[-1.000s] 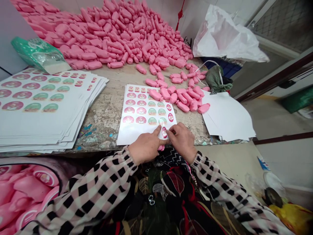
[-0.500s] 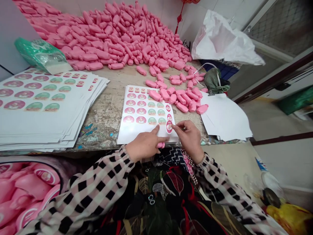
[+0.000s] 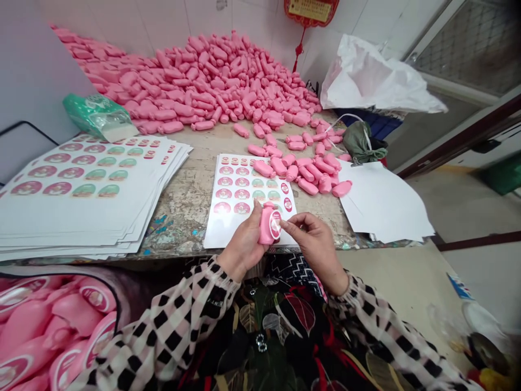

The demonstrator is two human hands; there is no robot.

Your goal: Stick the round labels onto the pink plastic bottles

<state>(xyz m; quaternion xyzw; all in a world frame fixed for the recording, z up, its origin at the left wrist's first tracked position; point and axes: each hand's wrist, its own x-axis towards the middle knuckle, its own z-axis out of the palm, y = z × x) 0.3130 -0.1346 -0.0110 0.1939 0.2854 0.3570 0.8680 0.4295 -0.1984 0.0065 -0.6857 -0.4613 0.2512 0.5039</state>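
Observation:
A small pink plastic bottle (image 3: 265, 232) stands upright in my left hand (image 3: 243, 242), with the fingers closed round its side and back. An oval pink-and-white sticker (image 3: 275, 223) is against the bottle's right face. At its right edge, my right hand (image 3: 318, 242) pinches the sticker between thumb and forefinger. Whether the whole sticker lies flat on the bottle, I cannot tell. Under and behind both hands, a white sheet of stickers (image 3: 220, 231) lies on the table, with rows of pink, green and red labels. Part of its top right is covered by loose pink bottles (image 3: 308, 186).
A big heap of pink bottles (image 3: 195, 81) fills the table's back. To the left are stacked sticker sheets (image 3: 61, 217) under a green plastic packet (image 3: 97, 117). White papers (image 3: 382, 201) lie right. Labelled bottles fill a container (image 3: 122, 288) at lower left.
My right hand has lifted an oval sticker off the sheet and brought it to the bottle. My left hand has turned and raised the bottle, which was mostly hidden beneath it.

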